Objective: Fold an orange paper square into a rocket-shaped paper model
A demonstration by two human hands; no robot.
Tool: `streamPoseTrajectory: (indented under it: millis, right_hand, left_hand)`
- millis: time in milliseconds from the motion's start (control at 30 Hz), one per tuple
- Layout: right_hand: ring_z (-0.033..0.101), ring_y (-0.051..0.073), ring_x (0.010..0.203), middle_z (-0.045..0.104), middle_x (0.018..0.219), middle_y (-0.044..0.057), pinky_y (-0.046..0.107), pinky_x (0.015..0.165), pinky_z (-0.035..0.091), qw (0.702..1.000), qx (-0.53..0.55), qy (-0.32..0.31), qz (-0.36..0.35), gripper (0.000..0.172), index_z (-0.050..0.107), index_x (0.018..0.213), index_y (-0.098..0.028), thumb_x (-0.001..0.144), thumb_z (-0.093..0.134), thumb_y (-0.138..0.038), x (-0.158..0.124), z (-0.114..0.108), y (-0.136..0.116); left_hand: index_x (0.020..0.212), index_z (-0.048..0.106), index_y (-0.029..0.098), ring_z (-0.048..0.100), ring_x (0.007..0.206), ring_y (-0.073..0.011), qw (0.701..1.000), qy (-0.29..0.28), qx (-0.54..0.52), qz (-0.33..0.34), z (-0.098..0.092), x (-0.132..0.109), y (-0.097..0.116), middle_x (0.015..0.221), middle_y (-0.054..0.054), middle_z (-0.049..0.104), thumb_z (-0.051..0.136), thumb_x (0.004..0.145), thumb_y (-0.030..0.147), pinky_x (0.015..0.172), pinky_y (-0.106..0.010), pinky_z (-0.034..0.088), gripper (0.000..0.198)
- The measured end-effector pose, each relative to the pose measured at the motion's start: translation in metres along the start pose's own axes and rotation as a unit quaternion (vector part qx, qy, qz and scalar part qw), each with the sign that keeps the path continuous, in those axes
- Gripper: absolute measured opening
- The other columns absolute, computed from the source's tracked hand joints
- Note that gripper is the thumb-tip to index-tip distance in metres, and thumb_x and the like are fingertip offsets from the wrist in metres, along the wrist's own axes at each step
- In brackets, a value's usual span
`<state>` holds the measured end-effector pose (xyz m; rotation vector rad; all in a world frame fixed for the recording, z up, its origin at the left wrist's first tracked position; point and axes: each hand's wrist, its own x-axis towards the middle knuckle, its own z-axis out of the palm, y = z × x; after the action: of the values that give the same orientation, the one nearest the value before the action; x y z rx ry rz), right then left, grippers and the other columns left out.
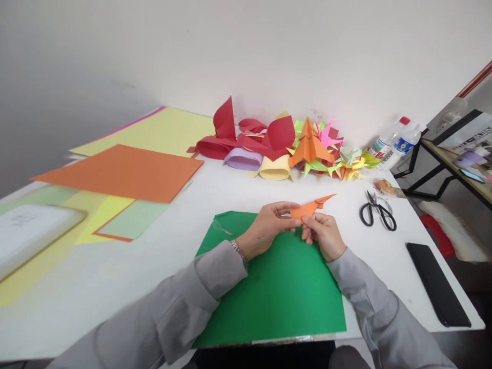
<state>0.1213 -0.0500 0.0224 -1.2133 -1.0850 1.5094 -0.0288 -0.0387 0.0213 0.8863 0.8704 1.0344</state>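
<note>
A small folded piece of orange paper (308,209) is held between both hands, its pointed end toward the upper right. My left hand (271,225) pinches its left end between thumb and fingers. My right hand (325,233) grips its lower edge with the thumb on the near side. Both hands are above a green sheet (284,287) lying on the white table. Behind them stands a larger folded orange paper piece (310,146) with a pointed top.
Red curled paper shapes (265,141) and star-like folded pieces line the wall. Scissors (376,211), a black phone-like slab (438,284) and plastic bottles (400,143) lie or stand on the right. Orange sheet (123,174), pale sheets and a white device (34,230) lie on the left.
</note>
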Motion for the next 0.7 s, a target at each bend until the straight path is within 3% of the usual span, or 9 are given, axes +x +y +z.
streamPoseTrajectory:
  millis: [367, 567, 700]
  right_hand:
    - [0.049, 0.008, 0.034, 0.061, 0.045, 0.0, 0.019, 0.036, 0.039, 0.999, -0.008, -0.029, -0.028, 0.036, 0.056, 0.054, -0.016, 0.063, 0.074, -0.046, -0.0004, 0.0, 0.0004]
    - [0.05, 0.008, 0.037, 0.062, 0.048, 0.0, 0.02, 0.037, 0.04, 0.998, -0.032, -0.034, -0.044, 0.036, 0.058, 0.059, -0.016, 0.062, 0.076, -0.047, 0.001, -0.0026, 0.0013]
    - [0.044, 0.007, 0.033, 0.058, 0.043, -0.002, 0.019, 0.034, 0.033, 0.995, -0.062, 0.005, -0.075, 0.039, 0.053, 0.053, -0.017, 0.062, 0.075, -0.048, 0.0002, -0.003, -0.0009]
  left_hand:
    - [0.102, 0.066, 0.01, 0.052, 0.053, -0.0077, 1.0, 0.001, -0.003, 0.01, 0.0008, -0.0032, 0.0055, 0.073, -0.002, 0.065, 0.082, 0.047, 0.015, 0.05, -0.022, 0.041, 0.057]
    - [0.106, 0.064, 0.013, 0.056, 0.058, -0.0063, 0.999, 0.017, 0.03, 0.034, 0.0004, -0.0026, 0.0028, 0.111, -0.01, 0.062, 0.081, 0.048, 0.013, 0.05, -0.022, 0.043, 0.061]
    - [0.107, 0.06, 0.011, 0.057, 0.057, -0.0086, 0.998, 0.025, 0.041, 0.031, 0.0019, -0.0016, 0.0017, 0.089, -0.006, 0.065, 0.081, 0.052, 0.018, 0.053, -0.024, 0.046, 0.06]
